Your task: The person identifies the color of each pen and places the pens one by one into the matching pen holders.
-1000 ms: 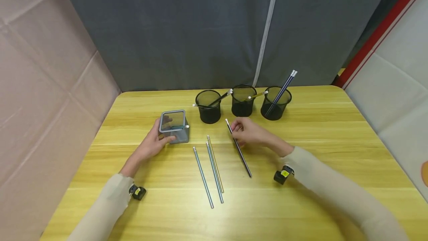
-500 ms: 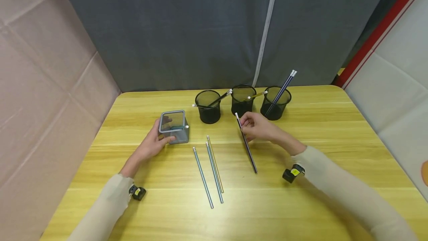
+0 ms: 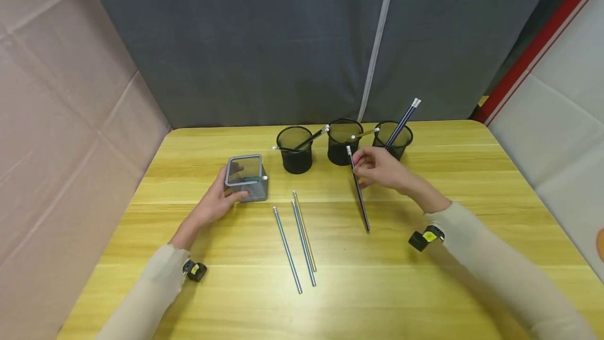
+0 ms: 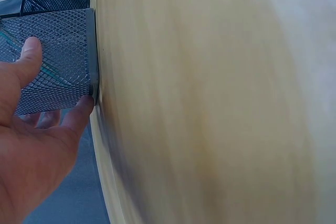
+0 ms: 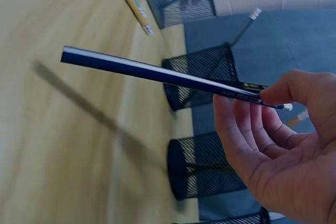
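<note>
Above the tabletop (image 3: 236, 308), a dark-blue pencil (image 5: 142, 71) is pinched by fingers (image 5: 229, 127) of the right hand (image 3: 379, 169); a mesh holder (image 3: 257, 191) is gripped by those of the left hand (image 3: 214, 206).

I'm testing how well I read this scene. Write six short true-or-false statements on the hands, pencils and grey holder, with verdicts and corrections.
1. The right hand pinches a dark blue pencil. True.
2. The left hand holds a square grey holder. True.
3. The dark blue pencil stands inside the square grey holder. False: it is outside, in the right hand.
4. Three loose pencils lie on the table. True.
5. The square grey holder contains nothing. False: a greenish pencil leans inside it.
6. In the head view, the loose pencils lie right of the dark blue pencil. False: they lie left of it.
</note>
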A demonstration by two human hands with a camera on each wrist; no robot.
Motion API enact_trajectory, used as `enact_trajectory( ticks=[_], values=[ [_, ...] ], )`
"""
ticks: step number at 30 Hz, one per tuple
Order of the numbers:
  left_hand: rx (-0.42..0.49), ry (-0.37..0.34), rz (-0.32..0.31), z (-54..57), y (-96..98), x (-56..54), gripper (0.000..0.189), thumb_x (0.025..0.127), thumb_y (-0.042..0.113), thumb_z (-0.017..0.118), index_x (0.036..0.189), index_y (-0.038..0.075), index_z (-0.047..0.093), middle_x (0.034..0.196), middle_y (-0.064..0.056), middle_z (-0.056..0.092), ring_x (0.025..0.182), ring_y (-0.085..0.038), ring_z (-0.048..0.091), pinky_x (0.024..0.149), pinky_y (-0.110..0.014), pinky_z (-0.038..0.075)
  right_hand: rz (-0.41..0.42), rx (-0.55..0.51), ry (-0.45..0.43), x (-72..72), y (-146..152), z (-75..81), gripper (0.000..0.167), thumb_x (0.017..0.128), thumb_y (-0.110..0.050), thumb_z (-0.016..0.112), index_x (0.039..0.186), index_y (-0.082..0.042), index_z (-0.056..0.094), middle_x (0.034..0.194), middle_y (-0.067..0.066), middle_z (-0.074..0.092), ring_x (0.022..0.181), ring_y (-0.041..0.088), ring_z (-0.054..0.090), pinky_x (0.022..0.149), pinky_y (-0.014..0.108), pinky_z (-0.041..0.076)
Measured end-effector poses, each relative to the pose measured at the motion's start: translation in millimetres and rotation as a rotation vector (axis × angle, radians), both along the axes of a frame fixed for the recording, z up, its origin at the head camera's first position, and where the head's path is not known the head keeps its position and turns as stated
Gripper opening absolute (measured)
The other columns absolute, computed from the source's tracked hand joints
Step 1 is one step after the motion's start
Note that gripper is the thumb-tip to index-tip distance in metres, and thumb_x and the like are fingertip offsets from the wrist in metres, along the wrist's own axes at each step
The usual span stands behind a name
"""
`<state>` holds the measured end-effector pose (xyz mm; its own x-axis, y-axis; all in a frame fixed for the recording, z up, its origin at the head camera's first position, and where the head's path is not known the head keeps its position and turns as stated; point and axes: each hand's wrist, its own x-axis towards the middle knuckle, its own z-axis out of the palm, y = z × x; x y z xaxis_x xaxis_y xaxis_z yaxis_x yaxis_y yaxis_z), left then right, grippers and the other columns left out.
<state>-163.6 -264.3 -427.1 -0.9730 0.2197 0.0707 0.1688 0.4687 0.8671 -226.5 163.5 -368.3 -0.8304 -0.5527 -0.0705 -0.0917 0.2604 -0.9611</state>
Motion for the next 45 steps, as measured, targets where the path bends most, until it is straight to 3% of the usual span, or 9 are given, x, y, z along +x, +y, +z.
enact_trajectory(
  ticks=[9, 16, 20, 24, 30, 39, 45],
  values=[
    [-0.002, -0.023, 0.009, -0.5, 1.7, -0.4, 0.080, 0.099, 0.006, 0.067, 0.160, 0.007, 0.015, 0.158, -0.023, 0.031, 0.145, -0.042, 0.029, 0.116, -0.053, 0.028, 0.017, 0.026, 0.034, -3.6, 18.9, 7.7, 0.014, 0.099, 0.005, 0.058, 0.111, 0.011, 0.052, 0.098, 0.022, 0.057, 0.086, 0.028, 0.061, 0.077, 0.055, 0.060],
    [-0.004, -0.021, 0.011, -0.5, 2.5, -0.3, 0.081, 0.098, 0.005, 0.067, 0.161, 0.008, 0.015, 0.158, -0.023, 0.031, 0.145, -0.042, 0.028, 0.117, -0.053, 0.028, -0.022, 0.047, 0.060, -4.5, 38.6, 15.3, 0.016, 0.100, 0.004, 0.055, 0.113, 0.011, 0.051, 0.101, 0.026, 0.056, 0.088, 0.028, 0.063, 0.078, 0.055, 0.060],
    [0.000, -0.022, 0.009, -0.1, 2.5, -0.1, 0.082, 0.098, 0.005, 0.067, 0.161, 0.007, 0.014, 0.158, -0.023, 0.031, 0.145, -0.042, 0.028, 0.116, -0.054, 0.028, -0.062, 0.024, 0.069, -7.5, 51.7, 23.5, 0.017, 0.100, 0.003, 0.055, 0.113, 0.013, 0.050, 0.103, 0.030, 0.056, 0.087, 0.024, 0.066, 0.077, 0.050, 0.061],
    [0.007, -0.014, 0.003, 0.5, 2.7, 0.5, 0.080, 0.098, 0.005, 0.067, 0.159, 0.006, 0.016, 0.157, -0.024, 0.032, 0.145, -0.042, 0.029, 0.116, -0.053, 0.029, -0.108, -0.047, 0.090, -11.6, 67.5, 33.4, 0.018, 0.101, 0.003, 0.055, 0.114, 0.013, 0.048, 0.099, 0.023, 0.059, 0.085, 0.020, 0.066, 0.075, 0.043, 0.062],
    [0.022, -0.012, -0.007, 0.1, 2.5, 0.5, 0.080, 0.098, 0.004, 0.067, 0.159, 0.006, 0.016, 0.157, -0.024, 0.031, 0.145, -0.043, 0.029, 0.115, -0.054, 0.030, -0.255, -0.209, 0.119, -23.7, 93.9, 48.8, 0.009, 0.099, 0.007, 0.055, 0.108, 0.009, 0.051, 0.090, 0.011, 0.063, 0.081, 0.018, 0.064, 0.069, 0.038, 0.063],
    [0.011, -0.011, -0.008, -0.6, 1.3, 0.0, 0.081, 0.098, 0.005, 0.067, 0.160, 0.005, 0.014, 0.157, -0.025, 0.031, 0.145, -0.043, 0.028, 0.116, -0.054, 0.028, -0.477, -0.433, 0.147, -39.6, 116.8, 73.3, 0.012, 0.096, 0.008, 0.059, 0.106, 0.006, 0.053, 0.087, 0.010, 0.061, 0.081, 0.020, 0.062, 0.064, 0.034, 0.062],
    [0.011, -0.004, -0.010, -0.4, 2.6, 0.8, 0.079, 0.098, 0.005, 0.067, 0.159, 0.005, 0.016, 0.156, -0.024, 0.032, 0.144, -0.042, 0.030, 0.117, -0.054, 0.028, -0.608, -0.545, 0.164, -50.5, 119.7, 81.4, 0.016, 0.093, 0.013, 0.059, 0.105, 0.003, 0.054, 0.087, 0.010, 0.058, 0.078, 0.019, 0.062, 0.060, 0.031, 0.062]
  ],
)
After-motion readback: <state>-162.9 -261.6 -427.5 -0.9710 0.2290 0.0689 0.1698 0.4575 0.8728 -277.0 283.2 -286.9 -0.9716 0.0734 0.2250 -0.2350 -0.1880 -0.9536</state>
